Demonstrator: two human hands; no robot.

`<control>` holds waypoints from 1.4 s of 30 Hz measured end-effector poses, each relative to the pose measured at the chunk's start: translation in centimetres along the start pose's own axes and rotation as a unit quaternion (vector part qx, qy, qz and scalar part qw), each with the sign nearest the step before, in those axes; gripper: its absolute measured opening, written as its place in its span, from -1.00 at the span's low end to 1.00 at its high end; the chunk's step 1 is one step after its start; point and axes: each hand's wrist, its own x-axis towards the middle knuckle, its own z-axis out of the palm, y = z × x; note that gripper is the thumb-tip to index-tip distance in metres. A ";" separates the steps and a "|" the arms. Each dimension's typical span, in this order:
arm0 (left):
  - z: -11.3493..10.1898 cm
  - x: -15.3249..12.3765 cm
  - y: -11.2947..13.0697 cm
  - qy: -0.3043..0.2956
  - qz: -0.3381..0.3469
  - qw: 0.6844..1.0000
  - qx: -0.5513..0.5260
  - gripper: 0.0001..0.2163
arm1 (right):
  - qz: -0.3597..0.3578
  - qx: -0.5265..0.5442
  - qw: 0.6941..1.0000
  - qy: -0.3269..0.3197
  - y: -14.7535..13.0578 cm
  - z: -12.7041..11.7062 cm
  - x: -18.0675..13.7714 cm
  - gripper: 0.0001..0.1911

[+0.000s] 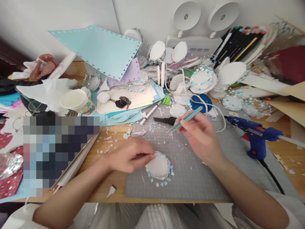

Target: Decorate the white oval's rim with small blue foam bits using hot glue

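Observation:
A white paper disc (159, 166) edged with small blue star cut-outs lies on the grey cutting mat (190, 178). My left hand (130, 155) rests at the disc's left rim, fingers pinched on its edge. My right hand (200, 135) hovers above the mat's middle, closed round teal tweezers (186, 120) whose tips point down and left toward scattered paper bits.
A blue glue gun (254, 135) stands at the mat's right. A black knife (164, 120) and a white pen (150, 113) lie at the mat's far edge. Piles of paper sheets, several decorated discs (202, 79), a paper cup (75, 100) and keys (123, 101) crowd the back.

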 end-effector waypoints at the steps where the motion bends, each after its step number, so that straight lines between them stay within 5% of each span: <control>1: 0.0 0.0 0.0 -0.002 0.003 1.000 0.004 -0.73 | -0.025 -0.014 0.999 0.018 -0.1 -0.1 0.1 -0.90; 4: 0.1 0.1 0.0 -0.008 0.006 1.000 0.027 -0.74 | -0.083 -0.093 0.992 0.024 -0.1 0.0 0.1 -0.90; 11: 0.6 0.0 0.0 0.016 -0.004 0.998 0.056 -0.78 | -0.136 -0.270 0.947 -0.110 1.0 0.4 -0.7 -0.93; 16: 0.6 -0.1 -0.1 0.040 -0.006 0.999 0.029 -0.78 | -0.164 -0.323 0.923 -0.129 1.5 0.4 -0.6 -0.93; 20: 0.6 -0.1 0.1 0.071 -0.015 0.997 -0.012 -0.76 | -0.168 -0.307 0.929 -0.117 1.2 0.5 -0.7 -0.93; 26: 0.6 0.0 0.4 0.103 -0.125 0.980 -0.113 -0.67 | -0.177 -0.259 0.948 -0.065 0.5 0.5 -0.8 -0.92; 33: 0.0 0.1 0.6 0.148 -0.158 0.955 -0.202 -0.63 | -0.169 -0.313 0.925 -0.132 1.1 0.7 -0.8 -0.93; 42: -0.1 0.0 0.5 0.219 -0.187 0.929 -0.231 -0.68 | -0.160 -0.180 0.969 -0.058 0.2 0.4 -1.3 -0.85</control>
